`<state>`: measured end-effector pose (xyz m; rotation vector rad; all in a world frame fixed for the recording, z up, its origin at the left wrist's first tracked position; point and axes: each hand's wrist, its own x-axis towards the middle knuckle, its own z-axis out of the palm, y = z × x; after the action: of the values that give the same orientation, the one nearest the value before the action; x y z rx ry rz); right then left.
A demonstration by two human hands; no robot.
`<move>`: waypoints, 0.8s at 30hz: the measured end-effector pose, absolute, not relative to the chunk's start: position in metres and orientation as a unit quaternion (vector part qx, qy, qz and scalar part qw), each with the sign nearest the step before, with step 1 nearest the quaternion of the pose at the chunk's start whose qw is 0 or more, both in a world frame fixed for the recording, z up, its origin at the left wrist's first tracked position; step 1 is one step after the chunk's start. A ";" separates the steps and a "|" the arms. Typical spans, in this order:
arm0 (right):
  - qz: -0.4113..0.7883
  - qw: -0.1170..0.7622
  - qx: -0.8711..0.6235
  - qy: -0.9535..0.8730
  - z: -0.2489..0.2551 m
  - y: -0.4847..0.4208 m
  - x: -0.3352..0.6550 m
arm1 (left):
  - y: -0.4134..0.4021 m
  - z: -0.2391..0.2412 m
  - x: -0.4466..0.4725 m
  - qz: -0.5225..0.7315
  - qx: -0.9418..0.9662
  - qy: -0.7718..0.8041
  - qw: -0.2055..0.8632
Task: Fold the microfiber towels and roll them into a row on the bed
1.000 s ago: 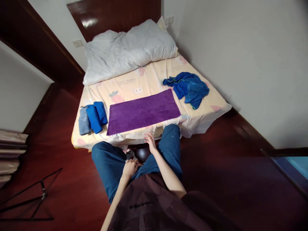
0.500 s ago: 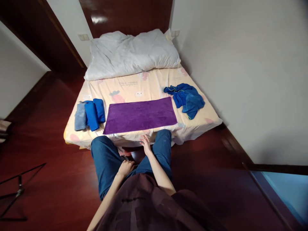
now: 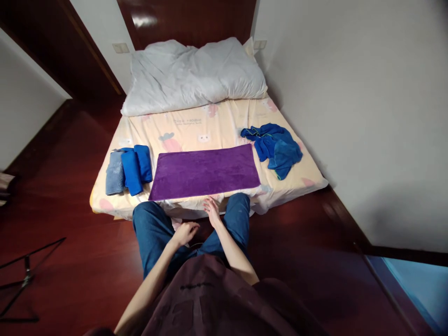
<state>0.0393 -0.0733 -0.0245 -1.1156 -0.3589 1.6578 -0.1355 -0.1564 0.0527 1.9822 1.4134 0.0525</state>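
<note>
A purple towel lies flat and spread out near the front edge of the bed. My right hand hovers just short of its near edge, over my right thigh, open and holding nothing. Lower, between my thighs, is my left hand, its fingers loosely bent with nothing visible in them. To the left of the purple towel sit rolled or folded towels: two bright blue towels and a grey-blue towel. Crumpled blue towels with a green edge lie at the right.
A bunched white quilt lies across the head of the bed, against the dark headboard. A wall runs along the right side. A black stand's leg is on the reddish floor at left.
My left hand has lifted off my lap and moved slightly forward. My right hand stays nearly in place. The view has shifted slightly; the towels lie as before.
</note>
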 end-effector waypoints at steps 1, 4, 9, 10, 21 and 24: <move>0.693 0.534 -0.464 -0.140 -0.025 -0.072 0.039 | -0.135 0.063 -0.137 0.039 0.763 0.545 0.345; 0.694 0.552 -0.452 -0.098 -0.024 -0.065 0.035 | -0.052 0.096 -0.141 0.070 0.766 0.562 0.305; 0.673 0.564 -0.478 -0.021 -0.014 -0.047 0.019 | 0.108 0.139 -0.129 0.055 0.786 0.578 0.210; 0.666 0.565 -0.487 -0.010 -0.012 -0.044 0.015 | 0.137 0.142 -0.124 0.048 0.784 0.585 0.202; 0.626 0.559 -0.543 -0.027 -0.013 -0.029 -0.001 | 0.304 0.097 -0.079 -0.053 0.743 0.636 0.204; 0.619 0.553 -0.557 -0.020 -0.018 -0.018 0.005 | 0.327 0.078 -0.075 -0.071 0.729 0.642 0.228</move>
<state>0.0046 -0.0177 -0.0181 -1.3172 -0.0481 1.4647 -0.0748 0.3271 0.0777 2.0085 1.7671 -0.1957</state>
